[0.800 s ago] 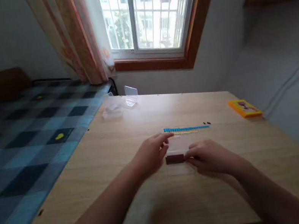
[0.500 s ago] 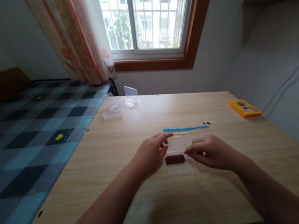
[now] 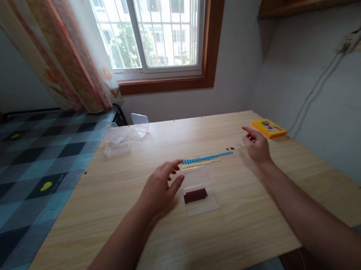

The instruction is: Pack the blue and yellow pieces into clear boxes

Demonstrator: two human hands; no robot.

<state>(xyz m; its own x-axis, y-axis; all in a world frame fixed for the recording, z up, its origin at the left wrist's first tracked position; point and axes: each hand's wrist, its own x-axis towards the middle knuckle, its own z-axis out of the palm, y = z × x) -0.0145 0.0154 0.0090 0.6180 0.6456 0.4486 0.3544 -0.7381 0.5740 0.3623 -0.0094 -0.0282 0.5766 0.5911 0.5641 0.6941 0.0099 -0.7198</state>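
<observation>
brown pieces [image 3: 195,195] already inside clear box [image 3: 212,203], lid open; blue row [image 3: 202,159], yellow row [image 3: 203,163], dark bits [image 3: 232,148] left on surface [image 3: 247,216]. left hand [image 3: 160,187] open, empty; right hand [image 3: 257,145] half-curled, grip unclear.

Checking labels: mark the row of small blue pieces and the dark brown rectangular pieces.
Row of small blue pieces [image 3: 204,158], head view: row middle.
Dark brown rectangular pieces [image 3: 195,195], head view: centre of top.

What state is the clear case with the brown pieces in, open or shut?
Open: the clear case has its lid laid back toward the blue pieces, leaving the brown pieces uncovered.
</observation>
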